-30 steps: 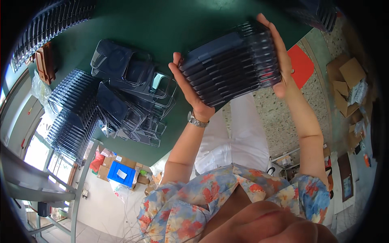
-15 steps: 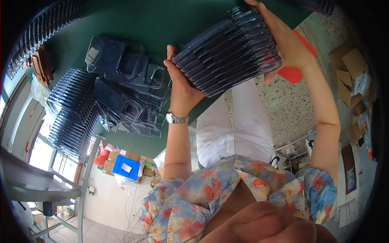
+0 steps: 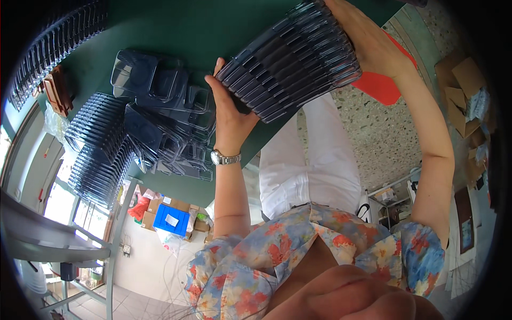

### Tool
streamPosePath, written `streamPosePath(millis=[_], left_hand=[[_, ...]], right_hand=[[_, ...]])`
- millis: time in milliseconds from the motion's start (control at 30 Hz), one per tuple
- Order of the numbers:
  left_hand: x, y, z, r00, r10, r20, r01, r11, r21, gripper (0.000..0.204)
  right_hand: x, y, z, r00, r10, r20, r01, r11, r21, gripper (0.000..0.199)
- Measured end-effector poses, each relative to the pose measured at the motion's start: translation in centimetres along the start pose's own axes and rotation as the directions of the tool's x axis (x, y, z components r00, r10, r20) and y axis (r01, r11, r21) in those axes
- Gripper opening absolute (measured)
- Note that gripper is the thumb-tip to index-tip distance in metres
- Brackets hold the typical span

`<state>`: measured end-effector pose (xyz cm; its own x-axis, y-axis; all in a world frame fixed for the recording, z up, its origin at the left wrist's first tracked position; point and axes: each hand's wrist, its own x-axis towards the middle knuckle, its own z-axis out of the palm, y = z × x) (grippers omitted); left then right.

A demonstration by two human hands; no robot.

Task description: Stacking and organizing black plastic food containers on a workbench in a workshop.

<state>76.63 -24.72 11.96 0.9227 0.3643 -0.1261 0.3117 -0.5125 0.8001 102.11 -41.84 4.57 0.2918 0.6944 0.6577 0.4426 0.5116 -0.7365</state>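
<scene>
Between my hands is a stack of nested clear plastic trays [image 3: 290, 66], tilted above the table's near edge. My left hand [image 3: 230, 120], with a metal watch on its wrist, presses against the stack's left end, thumb and fingers apart around it. At the right end my right hand [image 3: 370, 45] bears on the stack; its fingertips are hidden behind the trays. Left of my left hand lie loose clear plastic trays [image 3: 152, 77] and a jumbled pile of trays [image 3: 170, 133]. Beyond these stand neat nested tray stacks [image 3: 96, 120].
The green table [image 3: 208, 26] ends in front of my legs. A long tray row [image 3: 64, 37] and a brown object [image 3: 57, 90] lie at the far left. A red stool-like object [image 3: 381, 88] is at the right, near open cardboard boxes [image 3: 466, 80]. A metal frame [image 3: 109, 266] stands lower left.
The held stack has shifted slightly left and away from me, with both hands following. My right thumb, seen earlier at the stack's lower right corner, is now out of sight.
</scene>
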Motion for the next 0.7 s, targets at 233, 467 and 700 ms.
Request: streamPosePath(millis=[233, 467, 700], left_hand=[[0.1, -0.7, -0.2, 1.0, -0.028, -0.003, 0.028, 0.975, 0.219, 0.113], [0.4, -2.6, 0.6, 0.981, -0.19, 0.049, 0.196, 0.955, -0.221, 0.11], [1.6, -4.2, -0.6, 0.895, -0.165, 0.415, 0.387, 0.749, -0.537, 0.122]], right_hand=[[6.7, -6.3, -3.0, 0.558, 0.733, 0.388, -0.519, 0.674, -0.526, 0.11], [2.9, -3.4, -2.2, 0.871, 0.393, 0.294, -0.328, 0.912, -0.247, 0.102], [-2.2, -6.9, -0.9, 0.569, 0.802, 0.184, -0.784, 0.596, -0.174, 0.121]])
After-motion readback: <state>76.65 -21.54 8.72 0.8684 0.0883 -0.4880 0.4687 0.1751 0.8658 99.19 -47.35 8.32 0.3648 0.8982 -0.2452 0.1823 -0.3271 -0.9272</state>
